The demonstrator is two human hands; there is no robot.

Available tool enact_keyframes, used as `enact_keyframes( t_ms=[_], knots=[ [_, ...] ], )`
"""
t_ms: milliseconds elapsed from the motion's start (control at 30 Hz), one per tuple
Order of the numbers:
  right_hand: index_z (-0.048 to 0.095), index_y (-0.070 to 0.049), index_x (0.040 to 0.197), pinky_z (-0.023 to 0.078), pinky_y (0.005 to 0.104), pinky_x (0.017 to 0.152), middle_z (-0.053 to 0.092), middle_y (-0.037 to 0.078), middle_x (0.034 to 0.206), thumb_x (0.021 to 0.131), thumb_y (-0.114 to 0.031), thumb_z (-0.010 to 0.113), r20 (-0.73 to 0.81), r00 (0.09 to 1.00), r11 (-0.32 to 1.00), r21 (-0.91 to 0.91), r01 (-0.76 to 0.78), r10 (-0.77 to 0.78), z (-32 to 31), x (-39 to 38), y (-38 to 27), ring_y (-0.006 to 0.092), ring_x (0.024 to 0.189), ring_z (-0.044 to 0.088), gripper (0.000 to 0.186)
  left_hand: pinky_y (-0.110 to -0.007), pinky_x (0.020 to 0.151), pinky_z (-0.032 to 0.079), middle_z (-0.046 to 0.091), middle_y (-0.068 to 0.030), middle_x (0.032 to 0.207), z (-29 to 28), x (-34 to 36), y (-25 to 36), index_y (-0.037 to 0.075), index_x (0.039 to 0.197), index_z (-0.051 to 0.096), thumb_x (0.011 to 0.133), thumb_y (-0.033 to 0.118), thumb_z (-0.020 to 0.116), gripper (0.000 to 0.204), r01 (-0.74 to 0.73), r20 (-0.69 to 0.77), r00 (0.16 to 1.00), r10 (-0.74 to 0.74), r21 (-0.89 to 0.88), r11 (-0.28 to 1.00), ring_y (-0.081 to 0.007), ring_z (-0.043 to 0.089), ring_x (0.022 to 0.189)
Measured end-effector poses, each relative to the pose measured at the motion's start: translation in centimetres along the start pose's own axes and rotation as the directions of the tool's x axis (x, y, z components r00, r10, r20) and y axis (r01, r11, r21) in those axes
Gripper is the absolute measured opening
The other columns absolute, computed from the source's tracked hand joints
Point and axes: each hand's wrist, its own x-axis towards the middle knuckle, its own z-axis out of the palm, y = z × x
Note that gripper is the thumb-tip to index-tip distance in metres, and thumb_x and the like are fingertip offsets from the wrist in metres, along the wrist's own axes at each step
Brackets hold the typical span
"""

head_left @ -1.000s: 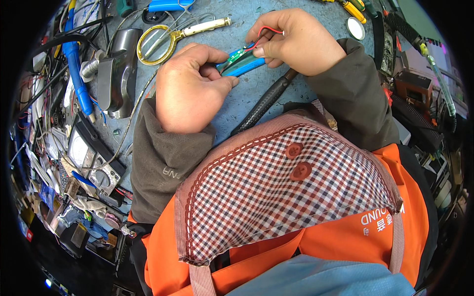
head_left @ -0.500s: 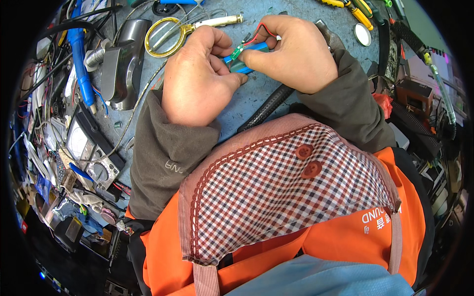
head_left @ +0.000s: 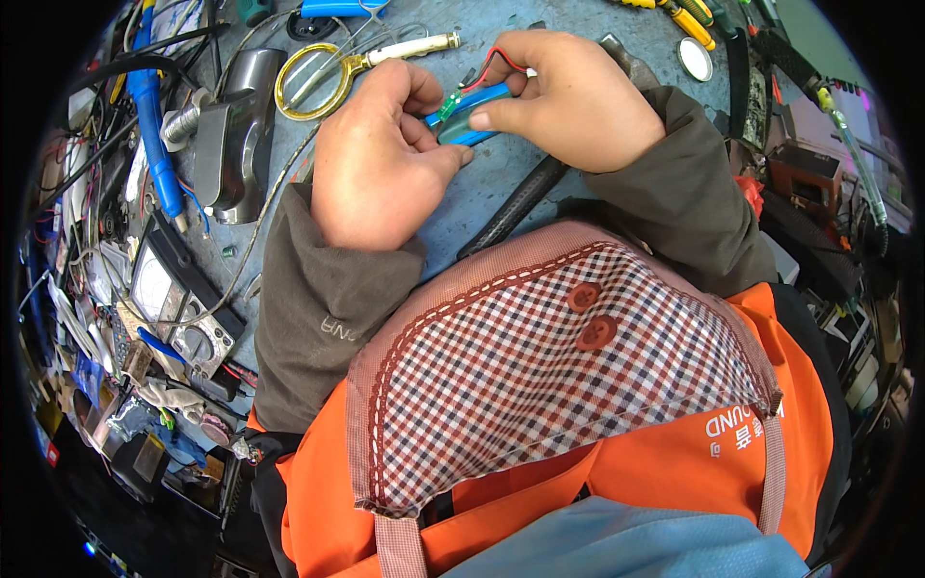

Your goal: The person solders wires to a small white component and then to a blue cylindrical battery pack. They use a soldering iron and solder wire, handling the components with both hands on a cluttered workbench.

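Between my hands, at the upper middle, is a blue battery pack [head_left: 468, 134] with a small green circuit board [head_left: 449, 105] and red and black wires [head_left: 485, 67] curving from it. My left hand [head_left: 376, 159] grips the pack's left end, fingers bent, thumb low along it. My right hand [head_left: 573, 104] holds it from the right, thumb pressed on the blue body and fingers curled behind, partly hidden. A gold-rimmed magnifying glass [head_left: 279, 89] lies just beyond my left hand. A black tube or handle [head_left: 506, 212] lies below the pack on the blue worktop [head_left: 241, 289].
Cluttered at the left are a grey metal housing [head_left: 241, 154], a blue cylindrical tool [head_left: 152, 125], cables and a meter [head_left: 193, 337]. Yellow-handled tools [head_left: 696, 24] and a round white lid [head_left: 694, 60] sit at the upper right, with darker equipment [head_left: 805, 193] beyond.
Both hands have shifted slightly with the pack. My right thumb has moved down and left onto its body, and my left fingers are raised higher beside the circuit board than a second ago.
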Motion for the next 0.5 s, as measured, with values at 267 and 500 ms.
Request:
enact_keyframes(
  t_ms=[267,500],
  knots=[
    [0.065,0.003,0.126,0.057,0.0266,0.075,0.067,0.005,0.098,0.093,0.002,0.069,0.154,0.976,0.899,0.388,-0.204,0.155,-1.0,-0.2,0.9,0.0124,0.087,0.065,0.033,-0.021,0.062,0.050,0.064,-0.0040,0.095,0.4,-0.3,0.2,-0.001,0.110,0.060,0.074,-0.011,0.084,0.044,0.025,0.010,1.000,-0.025,-0.017,1.000,-0.0056,0.058,0.070],
    [0.057,0.007,0.136,0.056,0.0271,0.079,0.066,0.010,0.108,0.085,0.006,0.067,0.161,0.985,0.903,0.409,-0.130,0.069,-2.2,-0.2,1.9,0.0148,0.093,0.066,0.051,-0.029,0.062,0.053,0.068,-0.0090,0.093,0.5,-0.3,0.0,0.000,0.113,0.068,0.072,-0.004,0.083,0.044,-0.082,0.004,0.997,0.082,0.070,0.994,-0.0136,0.063,0.067]
  ],
)
